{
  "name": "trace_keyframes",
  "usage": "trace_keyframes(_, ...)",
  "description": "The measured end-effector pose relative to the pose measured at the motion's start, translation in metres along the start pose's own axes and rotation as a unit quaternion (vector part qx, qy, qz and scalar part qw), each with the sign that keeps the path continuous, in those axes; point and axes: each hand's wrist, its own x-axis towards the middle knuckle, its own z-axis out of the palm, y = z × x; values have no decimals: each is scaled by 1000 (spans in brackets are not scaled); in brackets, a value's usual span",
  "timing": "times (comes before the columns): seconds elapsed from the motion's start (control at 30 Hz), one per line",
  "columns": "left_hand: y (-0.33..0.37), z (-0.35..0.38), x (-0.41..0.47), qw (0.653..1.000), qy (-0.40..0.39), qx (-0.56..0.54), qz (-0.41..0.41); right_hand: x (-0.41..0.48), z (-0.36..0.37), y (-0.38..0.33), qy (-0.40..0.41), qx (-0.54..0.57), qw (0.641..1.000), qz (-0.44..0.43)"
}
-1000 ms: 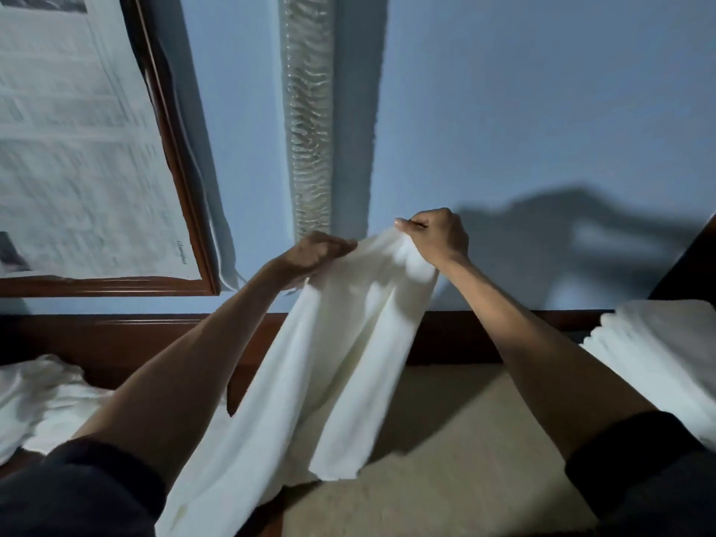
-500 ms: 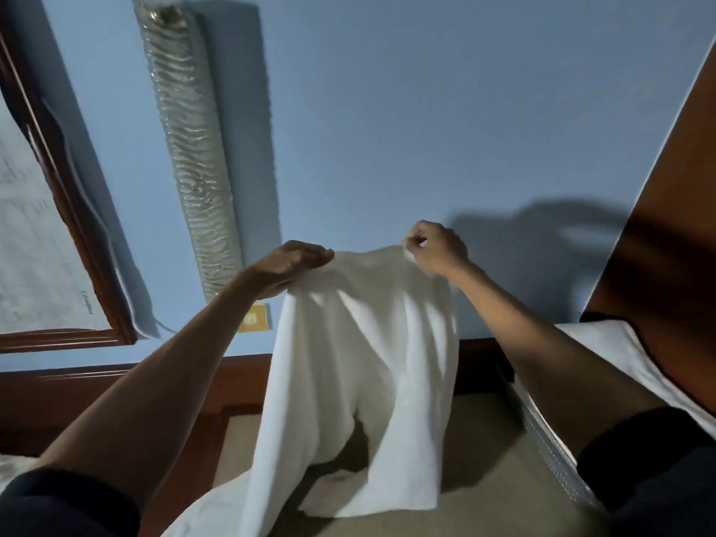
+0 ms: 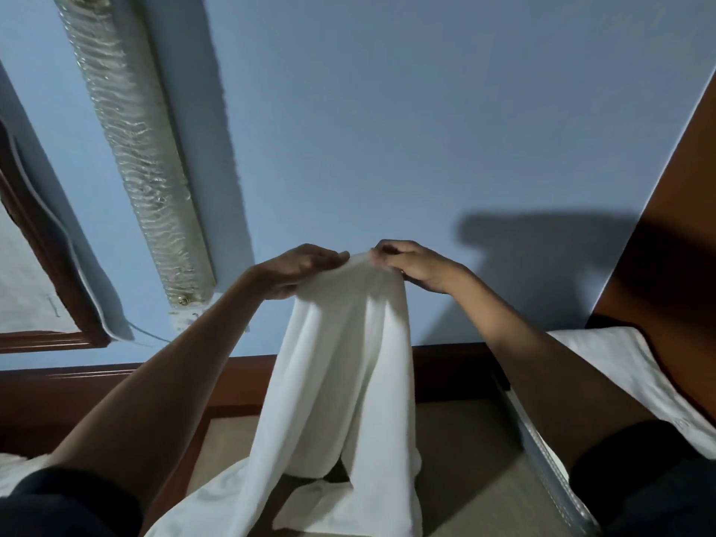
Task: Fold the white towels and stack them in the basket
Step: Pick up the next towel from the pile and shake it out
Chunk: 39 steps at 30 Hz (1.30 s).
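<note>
1. A blue wall (image 3: 387, 129) fills the background. A foil-wrapped pipe (image 3: 135, 149) slants down its left side, a wooden frame (image 3: 46, 242) sits at the far left, and a brown panel (image 3: 666, 226) stands at the right. Below lies a beige surface (image 3: 465, 459), edged with dark wood along its far side.
2. The towel (image 3: 348, 362) hangs in the air over the middle of the surface. Its top edge is bunched up high and its lower end trails down toward the near edge.
3. The left hand (image 3: 298, 267) pinches that top edge between thumb and fingers. The right hand (image 3: 416, 265), fingers curled, pinches it just beside the left.
4. The towel falls straight below both hands. Held this high, its own weight probably pulls it flat. The hands being so close suggests corners being matched for a lengthwise fold.
5. The basket (image 3: 542, 455) stands at the right edge of the surface, well apart from the hanging towel. It holds white cloth (image 3: 620, 366), seemingly finished towels, within easy reach of the right arm.
6. More white fabric (image 3: 15, 470) shows at the near left corner; whether it is folded cannot be told.
</note>
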Motion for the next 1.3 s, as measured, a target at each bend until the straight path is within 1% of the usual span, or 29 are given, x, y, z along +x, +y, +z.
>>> trace_keyframes(0.07,-2,7,5,1000,-4,-11,-4,10,-4,1,64,-11,998,-25)
trace_keyframes(0.1,-2,8,7,1000,-5,-11,-10,13,-5,1,109,-9,993,-33)
trace_keyframes(0.2,-7,4,10,999,-7,12,-31,22,-21,-2,249,51,967,-33)
trace_keyframes(0.23,-9,1,12,999,-8,7,-33,21,-26,-6,279,60,958,-30)
trace_keyframes(0.3,-13,-5,15,999,-15,-37,-34,22,-37,-12,317,63,946,-33)
trace_keyframes(0.37,-13,-7,19,996,-23,-75,-36,26,-42,-17,376,52,925,-31)
trace_keyframes(0.4,-12,-6,21,996,-20,-77,-35,29,-43,-16,407,39,912,-30)
trace_keyframes(0.43,-11,-7,23,997,-11,-70,-30,30,-44,-15,432,6,901,-28)
trace_keyframes(0.47,-9,-9,25,998,0,-55,-21,31,-45,-13,437,-48,898,-25)
trace_keyframes(0.5,-6,-12,28,999,11,-36,-7,31,-45,-11,411,-102,906,-12)
trace_keyframes(0.53,-2,-15,29,1000,17,-20,10,29,-44,-9,347,-139,928,7)
trace_keyframes(0.6,8,-22,31,999,12,-2,45,26,-36,-8,149,-149,977,44)
trace_keyframes(0.63,13,-25,34,998,6,8,59,24,-29,-10,67,-131,987,62)
trace_keyframes(0.67,18,-27,36,997,-3,24,70,22,-21,-11,6,-125,989,78)
trace_keyframes(0.7,22,-28,38,996,-13,45,76,21,-13,-12,-36,-122,988,82)
trace_keyframes(0.73,26,-29,40,994,-24,71,75,21,-7,-12,-57,-122,987,85)
trace_keyframes(0.77,27,-29,41,993,-34,88,70,21,-2,-11,-60,-110,989,82)
trace_keyframes(0.87,24,-33,39,994,-44,80,52,18,2,-7,-39,-52,997,49)
trace_keyframes(0.97,13,-32,34,997,-49,54,32,20,-3,-11,20,-12,1000,11)
trace_keyframes(1.03,8,-29,31,997,-50,52,20,27,-10,-15,90,-9,996,-4)
trace_keyframes(1.1,2,-29,28,998,-40,51,11,34,-21,-15,179,-13,984,-12)
trace_keyframes(1.17,-5,-37,26,998,-24,58,10,38,-35,-10,278,-38,960,-13)
trace_keyframes(1.23,-11,-50,22,998,-7,60,10,37,-51,-4,371,-71,926,-2)
trace_keyframes(1.3,-13,-61,18,998,7,57,10,35,-63,4,438,-92,894,16)
